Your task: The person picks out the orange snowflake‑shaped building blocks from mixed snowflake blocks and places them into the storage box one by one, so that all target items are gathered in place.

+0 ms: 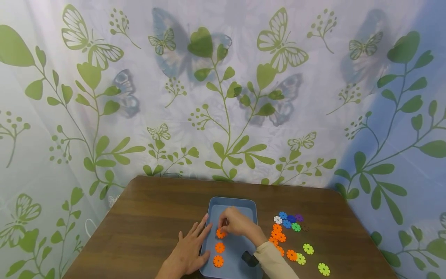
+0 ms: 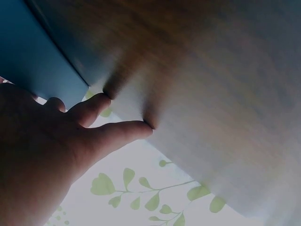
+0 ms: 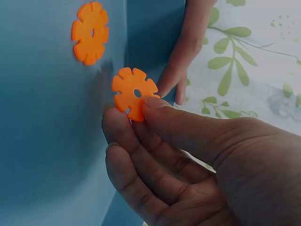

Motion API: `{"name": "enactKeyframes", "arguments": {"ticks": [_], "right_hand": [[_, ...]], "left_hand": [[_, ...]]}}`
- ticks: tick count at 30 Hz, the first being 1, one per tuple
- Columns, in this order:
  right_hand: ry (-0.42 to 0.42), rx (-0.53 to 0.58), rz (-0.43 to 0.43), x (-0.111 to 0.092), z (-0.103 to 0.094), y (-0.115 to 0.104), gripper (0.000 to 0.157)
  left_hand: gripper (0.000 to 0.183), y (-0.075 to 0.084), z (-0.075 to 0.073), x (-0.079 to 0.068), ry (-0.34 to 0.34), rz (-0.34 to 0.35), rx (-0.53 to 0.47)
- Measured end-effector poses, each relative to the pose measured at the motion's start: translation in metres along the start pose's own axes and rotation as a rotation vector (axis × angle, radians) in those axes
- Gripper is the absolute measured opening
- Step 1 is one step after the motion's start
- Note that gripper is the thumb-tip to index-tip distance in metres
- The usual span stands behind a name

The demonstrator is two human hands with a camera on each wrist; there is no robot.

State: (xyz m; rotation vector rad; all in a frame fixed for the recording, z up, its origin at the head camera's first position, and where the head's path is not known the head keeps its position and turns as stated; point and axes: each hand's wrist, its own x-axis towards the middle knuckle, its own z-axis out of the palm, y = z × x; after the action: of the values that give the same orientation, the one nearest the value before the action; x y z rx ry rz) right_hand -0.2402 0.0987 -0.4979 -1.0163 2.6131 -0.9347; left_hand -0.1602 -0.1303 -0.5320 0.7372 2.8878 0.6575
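Observation:
An orange notched disc [image 3: 125, 97] with a round hole in its middle is pinched between the thumb and fingers of my right hand [image 1: 237, 221]. That hand is over the left side of a blue-grey tray [image 1: 240, 254]. Two more orange discs, a nearer one [image 1: 218, 265] and a middle one [image 1: 220, 244], lie in the tray in a line below the held one. My left hand [image 1: 188, 250] rests flat with spread fingers along the tray's left edge. In the left wrist view, two of its fingertips [image 2: 149, 126] reach over the wooden table.
Right of the tray, on the brown table [image 1: 156, 209], lies a cluster of orange discs [image 1: 276, 235]. Blue, white, green, purple and brown discs sit behind them, and yellow-green discs [image 1: 324, 272] nearer the front right. A leaf-and-butterfly patterned curtain [image 1: 216, 128] hangs behind the table.

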Motion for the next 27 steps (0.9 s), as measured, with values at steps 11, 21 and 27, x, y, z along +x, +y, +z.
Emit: {"name": "enactKeyframes", "arguments": {"ticks": [11, 21, 27], "right_hand": [[-0.019, -0.010, 0.042, 0.0029, 0.0068, 0.0010, 0.020], [-0.023, -0.058, 0.054, 0.0047, 0.0092, -0.0014, 0.018], [-0.019, -0.067, 0.058, 0.0060, 0.0098, -0.0034, 0.018]], "left_hand": [[0.077, 0.0013, -0.0017, -0.0014, -0.003, 0.004, -0.002], [0.077, 0.0002, -0.0006, -0.0002, -0.001, 0.007, 0.004], [0.078, 0.0001, -0.0010, 0.0003, -0.003, 0.005, 0.005]]}}
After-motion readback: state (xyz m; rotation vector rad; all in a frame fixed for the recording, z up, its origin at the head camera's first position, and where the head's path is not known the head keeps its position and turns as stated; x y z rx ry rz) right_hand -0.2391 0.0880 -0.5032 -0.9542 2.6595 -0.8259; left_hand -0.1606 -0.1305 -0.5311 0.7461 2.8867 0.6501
